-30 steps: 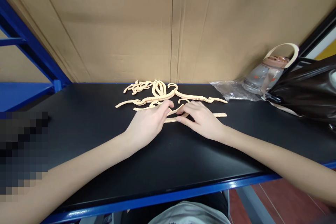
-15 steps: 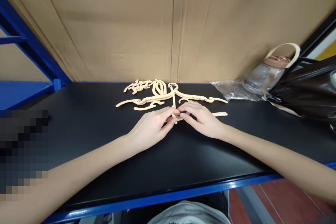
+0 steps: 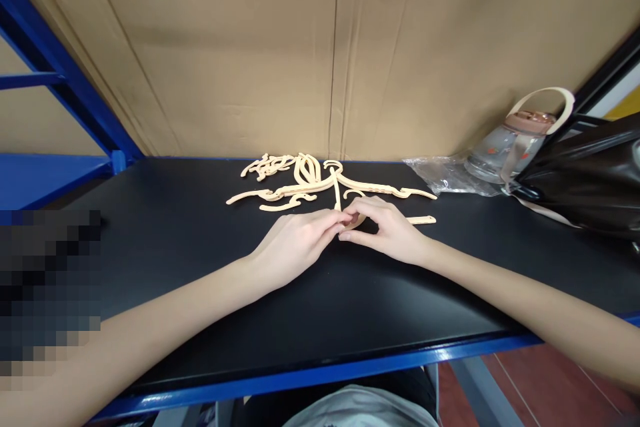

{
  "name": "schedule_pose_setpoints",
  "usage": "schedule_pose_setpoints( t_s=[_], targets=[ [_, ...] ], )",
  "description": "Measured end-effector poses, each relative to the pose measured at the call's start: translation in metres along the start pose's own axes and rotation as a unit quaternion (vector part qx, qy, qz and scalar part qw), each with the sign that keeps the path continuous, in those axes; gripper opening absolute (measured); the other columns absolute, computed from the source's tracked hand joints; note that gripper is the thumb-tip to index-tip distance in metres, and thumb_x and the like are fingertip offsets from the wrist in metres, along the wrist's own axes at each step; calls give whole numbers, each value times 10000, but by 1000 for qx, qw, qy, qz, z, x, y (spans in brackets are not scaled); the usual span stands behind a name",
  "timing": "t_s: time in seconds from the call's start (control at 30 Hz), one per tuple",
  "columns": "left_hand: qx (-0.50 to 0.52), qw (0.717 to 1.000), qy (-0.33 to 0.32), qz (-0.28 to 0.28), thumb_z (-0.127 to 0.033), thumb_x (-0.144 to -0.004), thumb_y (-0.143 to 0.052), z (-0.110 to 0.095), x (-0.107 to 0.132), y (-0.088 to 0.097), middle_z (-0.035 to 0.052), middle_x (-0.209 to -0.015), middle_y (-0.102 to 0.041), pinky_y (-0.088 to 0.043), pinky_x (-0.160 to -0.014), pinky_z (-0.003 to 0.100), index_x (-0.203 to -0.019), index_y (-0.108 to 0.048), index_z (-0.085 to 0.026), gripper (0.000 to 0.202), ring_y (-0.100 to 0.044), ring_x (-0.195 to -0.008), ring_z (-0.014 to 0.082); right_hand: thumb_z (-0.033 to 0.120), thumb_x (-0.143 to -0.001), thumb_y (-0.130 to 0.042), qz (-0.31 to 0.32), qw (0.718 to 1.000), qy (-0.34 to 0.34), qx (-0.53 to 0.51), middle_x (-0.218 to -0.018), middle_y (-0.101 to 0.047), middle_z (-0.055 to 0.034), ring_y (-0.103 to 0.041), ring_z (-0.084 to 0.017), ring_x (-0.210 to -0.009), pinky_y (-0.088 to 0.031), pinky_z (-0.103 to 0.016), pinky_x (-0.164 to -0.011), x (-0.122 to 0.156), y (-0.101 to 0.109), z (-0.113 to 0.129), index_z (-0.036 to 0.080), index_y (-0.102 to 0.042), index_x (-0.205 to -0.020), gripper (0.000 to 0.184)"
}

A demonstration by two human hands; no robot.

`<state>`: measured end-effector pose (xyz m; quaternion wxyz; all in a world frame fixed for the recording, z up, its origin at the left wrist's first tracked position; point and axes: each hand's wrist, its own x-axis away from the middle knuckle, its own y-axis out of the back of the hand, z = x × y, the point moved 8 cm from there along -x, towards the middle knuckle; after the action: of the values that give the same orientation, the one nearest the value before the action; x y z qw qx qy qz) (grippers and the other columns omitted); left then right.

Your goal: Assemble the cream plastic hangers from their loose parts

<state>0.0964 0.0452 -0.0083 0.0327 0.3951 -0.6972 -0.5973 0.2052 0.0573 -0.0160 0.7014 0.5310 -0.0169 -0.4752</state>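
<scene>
My left hand (image 3: 300,240) and my right hand (image 3: 390,230) meet at the fingertips over the middle of the black table. Both pinch a cream plastic hanger piece (image 3: 355,222), mostly hidden by the fingers. A straight cream bar (image 3: 337,195) rises from the pinch toward a hook at the back; whether it joins the held piece I cannot tell. Just beyond the hands lies a cream clothes hanger (image 3: 367,186) with long curved arms. A loose curved arm piece (image 3: 285,204) rests left of it. The end of a flat cream strip (image 3: 423,219) shows past my right hand.
Several small cream hook pieces (image 3: 267,165) and curved pieces (image 3: 307,168) lie at the back. On the right are a clear plastic bag (image 3: 440,175), a handled drink bottle (image 3: 515,147) and a black bag (image 3: 590,180). Cardboard (image 3: 225,60) backs the black table (image 3: 300,340).
My left fingers and thumb have drawn together at the pinch, and less of the held piece shows. The whole view has shifted slightly; the other pieces stay put.
</scene>
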Motion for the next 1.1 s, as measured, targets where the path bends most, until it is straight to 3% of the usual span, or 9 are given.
schedule_pose_setpoints(
  t_s=[0.17, 0.27, 0.57, 0.73, 0.9, 1.03, 1.1],
  targets=[
    [-5, 999, 42, 11, -298, -972, -399, 4, -1, 0, -14, -833, -711, -439, -563, 216, -978, -593, -206, 214, -667, -674, 139, 305, -850, -633, -7, 1000, 8, 12, -831, -608, 3, -562, -137, -785, -430, -288, -774, 0, 1, 3, 204, -582, -886, 119],
    [6, 998, 57, 11, -291, -961, -425, 5, -1, -1, -28, -730, -683, -417, -533, 210, -930, -565, -202, 169, -649, -601, 134, 247, -867, -588, -7, 999, 23, 45, -843, -608, -5, -558, -141, -783, -425, -297, -784, 1, 1, 8, 204, -571, -892, 53],
    [7, 997, 71, 8, -261, -950, -456, 7, 0, -1, -38, -792, -708, -405, -542, 199, -923, -526, -204, 94, -653, -622, 120, 214, -880, -587, -11, 997, 31, 64, -826, -618, 3, -583, -128, -764, -414, -282, -781, 1, 1, 8, 191, -576, -892, 28],
    [-142, 988, 54, -25, -295, -958, -431, 2, 1, 7, -38, -745, -711, -324, -491, 221, -925, -591, -217, 182, -633, -603, 130, 231, -862, -615, -25, 997, 11, 78, -809, -640, 1, -594, -139, -761, -425, -297, -777, 1, 2, 3, 197, -600, -884, 43],
    [-235, 971, -18, -38, -339, -958, -434, -7, 0, 8, 19, -759, -668, -358, -560, 263, -829, -639, -197, 281, -604, -751, 174, 239, -836, -658, -32, 998, -8, 45, -786, -683, 15, -630, -138, -764, -437, -309, -810, 2, 3, 3, 207, -638, -903, 77],
    [-200, 978, -58, -15, -356, -901, -544, -8, -3, 2, 63, -927, -651, -429, -752, 327, -859, -633, -180, 202, -557, -919, 227, 277, -829, -671, -51, 999, -17, 9, -785, -699, 13, -647, -143, -767, -453, -318, -818, 3, 6, 4, 209, -644, -889, 95],
    [-176, 982, -61, 1, -343, -915, -515, -7, -4, -1, 55, -894, -651, -413, -852, 380, -847, -608, -175, 203, -567, -896, 218, 300, -830, -668, -59, 998, -18, -1, -786, -698, 12, -649, -144, -762, -460, -325, -821, 3, 7, 5, 210, -645, -879, 105]
  ],
)
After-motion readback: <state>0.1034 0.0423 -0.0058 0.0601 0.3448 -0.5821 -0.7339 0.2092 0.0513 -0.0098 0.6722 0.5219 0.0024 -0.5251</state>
